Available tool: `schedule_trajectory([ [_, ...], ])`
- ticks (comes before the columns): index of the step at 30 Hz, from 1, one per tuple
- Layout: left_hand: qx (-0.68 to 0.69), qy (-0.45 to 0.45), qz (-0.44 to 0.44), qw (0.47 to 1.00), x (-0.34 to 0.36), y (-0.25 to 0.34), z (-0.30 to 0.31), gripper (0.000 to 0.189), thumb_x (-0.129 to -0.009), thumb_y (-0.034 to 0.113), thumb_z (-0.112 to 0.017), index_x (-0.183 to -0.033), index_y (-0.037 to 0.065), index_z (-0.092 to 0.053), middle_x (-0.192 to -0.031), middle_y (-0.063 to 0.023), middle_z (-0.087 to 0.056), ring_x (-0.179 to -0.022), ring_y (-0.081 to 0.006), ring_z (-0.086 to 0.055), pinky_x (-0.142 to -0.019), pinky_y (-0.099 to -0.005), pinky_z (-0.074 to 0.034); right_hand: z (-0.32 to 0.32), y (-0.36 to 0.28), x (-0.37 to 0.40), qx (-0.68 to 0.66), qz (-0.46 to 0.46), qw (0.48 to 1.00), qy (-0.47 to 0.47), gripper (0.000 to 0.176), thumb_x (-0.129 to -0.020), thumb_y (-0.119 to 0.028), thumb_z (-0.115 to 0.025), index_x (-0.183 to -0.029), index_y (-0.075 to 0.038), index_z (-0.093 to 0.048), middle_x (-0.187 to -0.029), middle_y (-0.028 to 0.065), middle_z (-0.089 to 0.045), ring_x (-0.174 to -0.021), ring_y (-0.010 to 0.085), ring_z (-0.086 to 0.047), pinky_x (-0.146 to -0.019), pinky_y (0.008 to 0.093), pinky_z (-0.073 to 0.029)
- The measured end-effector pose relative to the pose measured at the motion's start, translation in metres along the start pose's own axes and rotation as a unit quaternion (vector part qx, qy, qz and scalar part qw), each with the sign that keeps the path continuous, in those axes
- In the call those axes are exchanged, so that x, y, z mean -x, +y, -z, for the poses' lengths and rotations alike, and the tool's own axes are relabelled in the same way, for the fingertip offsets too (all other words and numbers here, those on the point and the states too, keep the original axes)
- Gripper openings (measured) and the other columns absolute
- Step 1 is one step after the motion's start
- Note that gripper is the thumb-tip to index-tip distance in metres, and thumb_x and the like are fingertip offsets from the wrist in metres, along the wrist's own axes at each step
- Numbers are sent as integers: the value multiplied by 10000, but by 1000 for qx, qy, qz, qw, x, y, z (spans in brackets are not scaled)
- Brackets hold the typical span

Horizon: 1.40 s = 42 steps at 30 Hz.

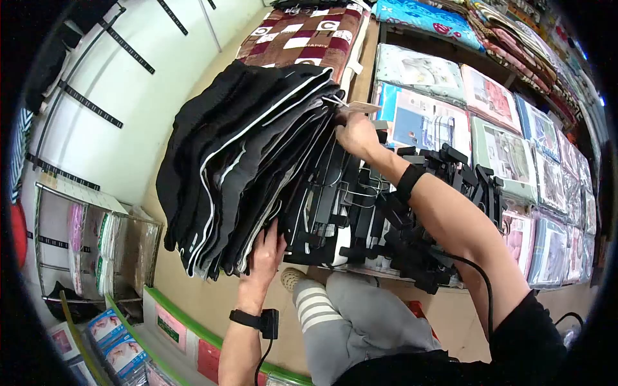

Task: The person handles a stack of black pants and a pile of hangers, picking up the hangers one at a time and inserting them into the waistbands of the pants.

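On the shop counter, from the head view, a thick stack of black garments (pixel 244 161) lies on its side, white piping showing along the folded edges, the hanger ends turned toward the person; the left hand (pixel 265 251) comes up from below, fingers stretched and slightly spread against the lower edge of the stack, the tips tucked into the cloth and out of sight; the right hand (pixel 355 134) is up at the top corner, just beside a paper tag (pixel 360 106), fingers curled in among the hanger tops; whether they pinch a hook or fabric I cannot tell. Beside the right forearm sits a jumble of loose black hangers (pixel 418 238); beyond it, rows of packaged bedding (pixel 425 122); at the far end, a checked blanket (pixel 302 35).

As for progress: most garments look gathered and squared up, both hands bracing the bundle; I judge the sorting is well on, with the loose hangers yet to be dealt with.
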<state>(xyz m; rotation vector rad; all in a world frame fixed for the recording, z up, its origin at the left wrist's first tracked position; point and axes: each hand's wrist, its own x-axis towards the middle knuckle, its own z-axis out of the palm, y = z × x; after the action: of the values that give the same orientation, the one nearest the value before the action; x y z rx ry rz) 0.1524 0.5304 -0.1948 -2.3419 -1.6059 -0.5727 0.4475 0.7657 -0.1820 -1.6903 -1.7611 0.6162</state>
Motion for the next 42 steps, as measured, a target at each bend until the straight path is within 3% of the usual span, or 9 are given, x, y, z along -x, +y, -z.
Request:
schedule_trajectory([
  [10,24,12,25,999,4,-1,-10,494,-864,135,-865,-1337,76,-734,-1122,-247,-712,-1073,-455,-700,-987,-511,-575,-20,7,-31,54,-73,996,4,439,-928,-292,-704,-1272,-24,-759,-1216,282,-750,-1194,434,-710,-1085,485,-528],
  [12,5,-10,34,999,3,3,-5,494,-878,149,-862,-1351,102,-725,-1194,-251,-690,-1120,-461,-682,-1006,-518,-564,-21,18,-26,175,86,979,66,352,-947,-246,-664,-1157,14,-775,-1050,252,-769,-1005,417,-747,-882,490,-579],
  [18,3,-38,69,997,-2,17,0,464,-942,157,-793,-1390,115,-680,-1167,-229,-651,-1083,-459,-665,-981,-528,-564,-11,9,-25,-152,-92,983,-46,279,-963,-261,-661,-1025,-4,-751,-847,224,-752,-785,367,-752,-740,473,-596],
  [23,-2,-70,94,993,1,19,-1,465,-953,172,-791,-1398,114,-669,-1185,-202,-667,-1080,-443,-674,-972,-514,-572,-26,33,-54,135,158,978,-10,304,-996,-307,-684,-1022,-13,-759,-835,166,-763,-749,292,-765,-718,460,-604],
  [26,11,-39,77,996,-1,17,0,422,-968,181,-789,-1368,86,-694,-1184,-198,-697,-1095,-428,-691,-981,-500,-575,-30,27,-69,-84,-137,969,-188,320,-1032,-287,-649,-1006,13,-754,-891,173,-778,-802,346,-769,-651,496,-609],
  [28,6,-2,57,998,-7,16,5,395,-977,186,-786,-1345,63,-709,-1191,-202,-712,-1110,-415,-702,-995,-490,-573,-58,103,-107,15,256,948,-191,299,-1066,-239,-605,-1075,33,-729,-937,205,-783,-753,331,-778,-607,460,-633],
  [30,8,10,49,999,-6,15,7,380,-982,191,-786,-1327,47,-720,-1203,-204,-722,-1123,-406,-709,-1005,-481,-570,-60,107,-99,-45,230,953,-194,279,-1089,-205,-570,-1132,39,-701,-963,227,-782,-711,327,-773,-591,452,-656],
  [33,12,9,62,998,-6,13,5,376,-984,192,-786,-1320,36,-723,-1219,-203,-725,-1130,-402,-712,-1012,-477,-566,-26,23,-69,-224,-219,929,-196,250,-1102,-151,-539,-1224,31,-660,-1004,243,-778,-754,344,-775,-620,454,-692],
  [42,28,-18,91,995,-8,18,2,377,-998,191,-763,-1335,33,-701,-1227,-209,-709,-1153,-414,-687,-1035,-491,-539,-24,13,-52,-379,-248,882,-132,192,-1101,-102,-530,-1187,-44,-691,-994,172,-777,-715,296,-773,-530,368,-670],
])
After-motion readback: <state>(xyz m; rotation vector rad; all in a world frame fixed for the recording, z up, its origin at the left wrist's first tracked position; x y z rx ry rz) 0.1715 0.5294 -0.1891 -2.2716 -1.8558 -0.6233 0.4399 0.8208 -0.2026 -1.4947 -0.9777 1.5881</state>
